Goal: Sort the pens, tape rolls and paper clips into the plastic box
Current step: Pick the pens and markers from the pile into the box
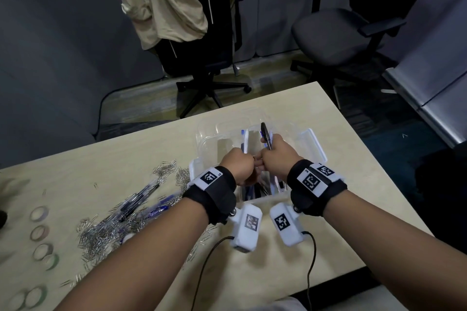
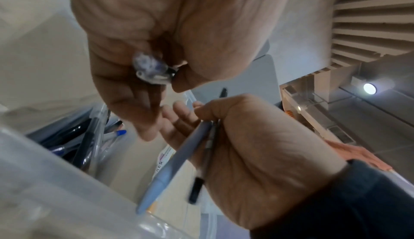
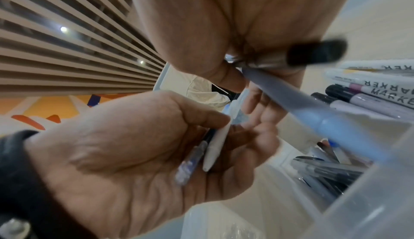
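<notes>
Both hands hover close together over the clear plastic box. My left hand grips a white pen and a clear blue pen. My right hand grips a light blue pen and a black-capped pen that sticks up above the fist. One compartment holds several pens, another holds markers. More pens lie on the table to the left, in a spread of paper clips. Tape rolls sit in a column at the far left.
The box stands mid-table on a beige table; its far edge is just behind the box. Two cables trail from the wrist cameras toward me. Two office chairs stand beyond the table, one draped with a beige jacket.
</notes>
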